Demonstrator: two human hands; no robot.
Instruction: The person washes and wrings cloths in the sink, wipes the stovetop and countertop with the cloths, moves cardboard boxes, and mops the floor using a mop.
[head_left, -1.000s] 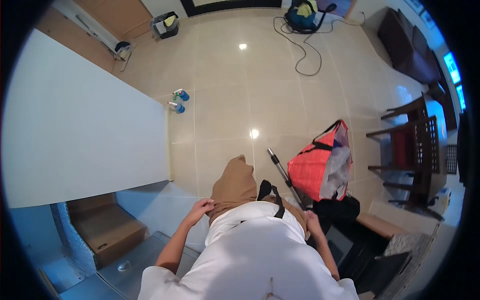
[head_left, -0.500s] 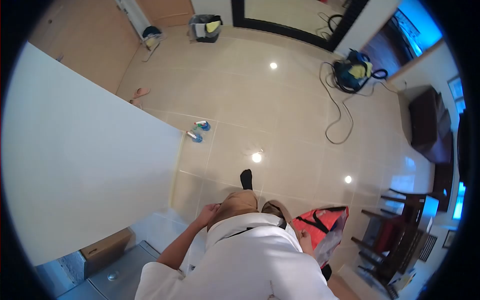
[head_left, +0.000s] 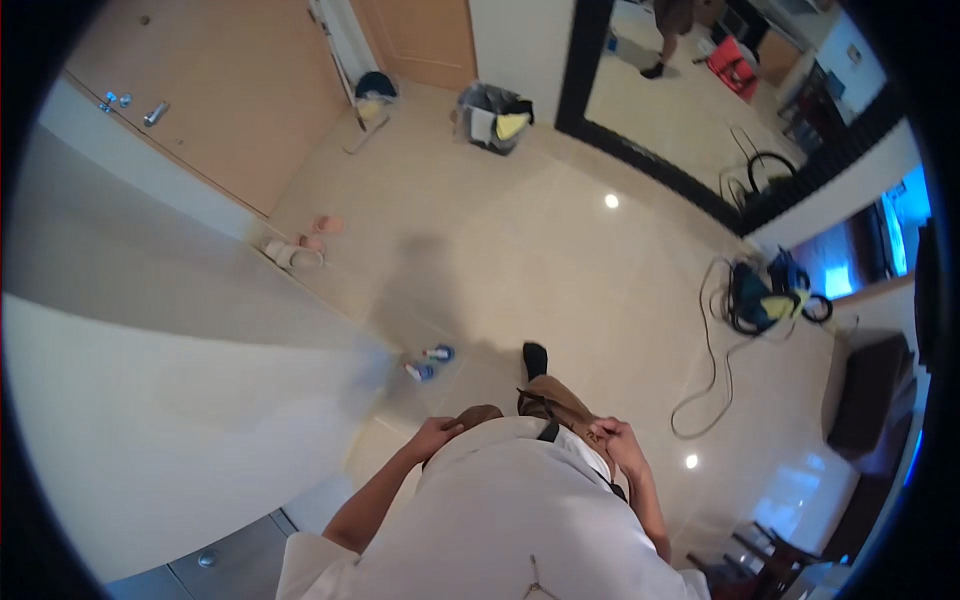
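My left hand [head_left: 437, 437] is at my left hip, its fingers curled against the edge of my brown shorts [head_left: 565, 400]. On the other side my right hand [head_left: 618, 443] pinches the brown cloth over my right thigh. A white shirt [head_left: 500, 510] covers my front, with a dark strap or cord [head_left: 549, 430] showing at its hem. One foot in a black sock [head_left: 535, 358] is set forward on the tiles. Two spray bottles [head_left: 438, 353] with blue contents stand on the floor to the left, at the end of the white wall.
A vacuum cleaner [head_left: 762, 300] and its loose cord [head_left: 712, 370] lie to the right. A lined bin [head_left: 492, 118] stands beside a big black-framed mirror [head_left: 640, 165]. Slippers [head_left: 293, 253] are by the door [head_left: 215, 90]; dark chairs [head_left: 770, 555] are at lower right.
The view has swung, bringing more of the door and mirror into sight. My right hand has come forward onto the shorts. The red bag by my right side has left direct view, showing only in the mirror.
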